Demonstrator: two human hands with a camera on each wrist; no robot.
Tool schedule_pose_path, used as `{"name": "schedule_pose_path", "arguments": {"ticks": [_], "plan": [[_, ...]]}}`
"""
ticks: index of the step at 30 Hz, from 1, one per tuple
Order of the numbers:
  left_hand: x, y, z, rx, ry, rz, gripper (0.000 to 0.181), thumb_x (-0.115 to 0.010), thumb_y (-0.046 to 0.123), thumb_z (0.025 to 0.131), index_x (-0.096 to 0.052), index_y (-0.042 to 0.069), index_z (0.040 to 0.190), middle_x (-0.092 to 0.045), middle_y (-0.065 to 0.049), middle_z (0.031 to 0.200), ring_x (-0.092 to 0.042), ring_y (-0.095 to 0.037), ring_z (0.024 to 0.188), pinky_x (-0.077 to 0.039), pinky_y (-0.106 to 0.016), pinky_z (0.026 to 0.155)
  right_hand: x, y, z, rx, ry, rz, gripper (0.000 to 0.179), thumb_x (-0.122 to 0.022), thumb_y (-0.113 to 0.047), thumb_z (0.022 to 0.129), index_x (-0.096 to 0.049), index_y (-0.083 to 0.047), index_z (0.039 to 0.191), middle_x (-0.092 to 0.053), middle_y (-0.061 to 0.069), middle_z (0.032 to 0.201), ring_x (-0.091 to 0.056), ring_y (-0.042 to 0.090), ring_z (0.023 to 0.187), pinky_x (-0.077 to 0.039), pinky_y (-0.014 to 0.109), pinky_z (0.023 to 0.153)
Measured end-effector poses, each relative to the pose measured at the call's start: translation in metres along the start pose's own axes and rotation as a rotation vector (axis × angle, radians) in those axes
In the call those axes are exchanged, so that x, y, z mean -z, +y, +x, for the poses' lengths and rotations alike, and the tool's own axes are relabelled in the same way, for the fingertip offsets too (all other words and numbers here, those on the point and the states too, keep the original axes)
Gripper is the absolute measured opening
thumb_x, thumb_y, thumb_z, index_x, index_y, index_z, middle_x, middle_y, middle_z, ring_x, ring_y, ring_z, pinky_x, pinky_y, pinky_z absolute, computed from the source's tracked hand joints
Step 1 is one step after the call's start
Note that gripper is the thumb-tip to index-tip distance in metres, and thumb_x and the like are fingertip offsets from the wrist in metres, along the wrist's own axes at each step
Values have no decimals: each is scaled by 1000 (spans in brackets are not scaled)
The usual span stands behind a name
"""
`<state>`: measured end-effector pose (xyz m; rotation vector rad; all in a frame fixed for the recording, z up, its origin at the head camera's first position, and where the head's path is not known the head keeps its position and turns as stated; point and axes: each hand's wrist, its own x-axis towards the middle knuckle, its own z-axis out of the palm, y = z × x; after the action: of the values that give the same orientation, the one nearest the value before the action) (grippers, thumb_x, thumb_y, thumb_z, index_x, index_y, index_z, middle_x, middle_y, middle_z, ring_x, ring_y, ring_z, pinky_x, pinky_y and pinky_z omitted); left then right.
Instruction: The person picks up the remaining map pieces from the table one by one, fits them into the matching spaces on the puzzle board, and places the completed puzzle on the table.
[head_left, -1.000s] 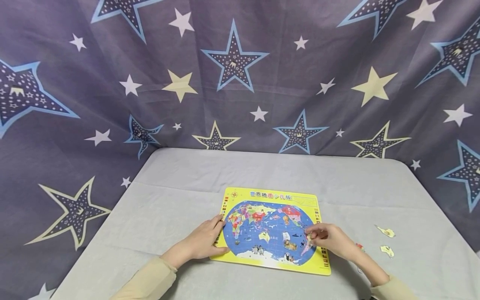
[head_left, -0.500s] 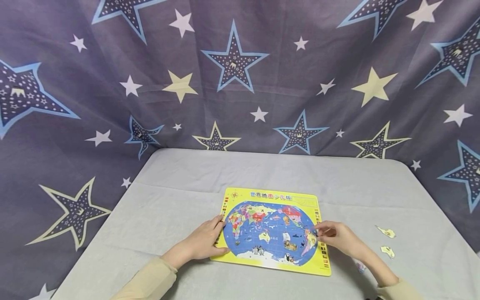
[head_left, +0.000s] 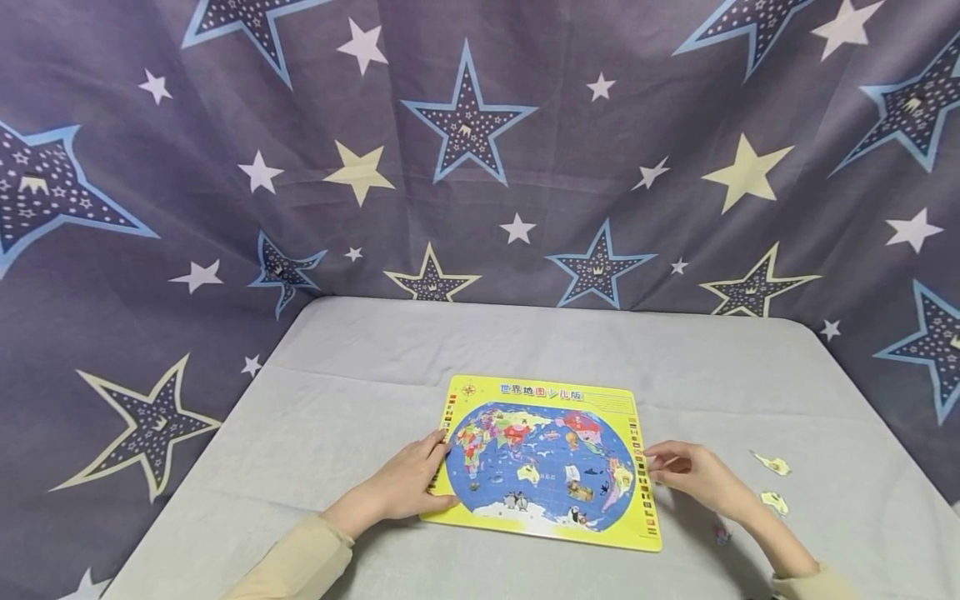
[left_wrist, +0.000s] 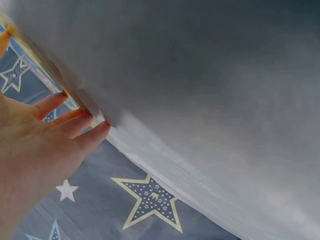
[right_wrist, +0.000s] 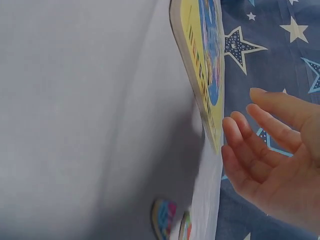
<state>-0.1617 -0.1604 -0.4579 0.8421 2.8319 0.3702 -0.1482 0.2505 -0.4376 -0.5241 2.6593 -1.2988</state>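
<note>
A yellow-bordered world map puzzle board point(head_left: 540, 533) lies flat on the table in the head view. My left hand point(head_left: 408, 479) rests at its left edge, fingers fairly straight, thumb nearer the lower corner. In the left wrist view, the fingertips point(left_wrist: 102, 126) touch the board's side. My right hand point(head_left: 693, 477) hovers just past the right edge, fingers loosely bent with nothing between them; the right wrist view shows the same bare right hand point(right_wrist: 270, 155). South America, a pink and yellow shape point(head_left: 621, 483), sits in the blue map near that edge.
To the right lie loose puzzle pieces: a pale yellow one point(head_left: 772, 463), another below it point(head_left: 775, 502), and a small colourful piece point(head_left: 722, 533) by the right forearm. A grey cloth covers the table point(head_left: 375, 358). Behind hangs a star-patterned curtain point(head_left: 540, 200).
My right hand has drawn back rightward from the South America area to beyond the board's right edge, uncovering that part of the map. The left hand and board have stayed put.
</note>
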Motion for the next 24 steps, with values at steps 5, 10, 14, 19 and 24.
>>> {"name": "schedule_pose_path", "arguments": {"ticks": [5,10,14,19,24], "plan": [[0,0,0,0,0,-6,76,-56,51,77,-39,-3,129,-28,-21,137,-32,-33,124,-27,-43,102,6,3,-5,-23,15,-1,33,-64,-7,77,-57,10,105,-63,14,87,-59,10,73,-50,21,64],[0,0,-1,2,-3,-4,76,-56,51,78,-39,-2,129,-28,-21,138,-31,-32,125,-27,-43,102,10,7,-9,-77,19,7,35,-64,-10,79,-56,9,107,-63,12,88,-59,12,74,-50,22,62],[-1,-1,-1,-1,-2,-4,76,-56,51,78,-39,-2,129,-28,-21,137,-31,-33,124,-27,-43,102,14,11,-13,-109,41,-2,34,-63,-9,79,-56,8,108,-63,11,87,-59,12,72,-49,23,58],[-1,-1,0,-6,2,-3,76,-56,51,78,-39,-3,128,-28,-21,137,-31,-33,124,-27,-43,102,21,17,-19,-101,72,-20,33,-62,-6,80,-55,10,108,-63,13,85,-59,12,69,-48,26,51],[-2,-2,0,-10,7,1,76,-55,52,78,-39,-3,128,-29,-21,137,-32,-33,124,-27,-43,102,28,24,-23,-105,110,-20,31,-60,-3,81,-55,11,108,-63,14,85,-59,8,68,-49,25,52]]}}
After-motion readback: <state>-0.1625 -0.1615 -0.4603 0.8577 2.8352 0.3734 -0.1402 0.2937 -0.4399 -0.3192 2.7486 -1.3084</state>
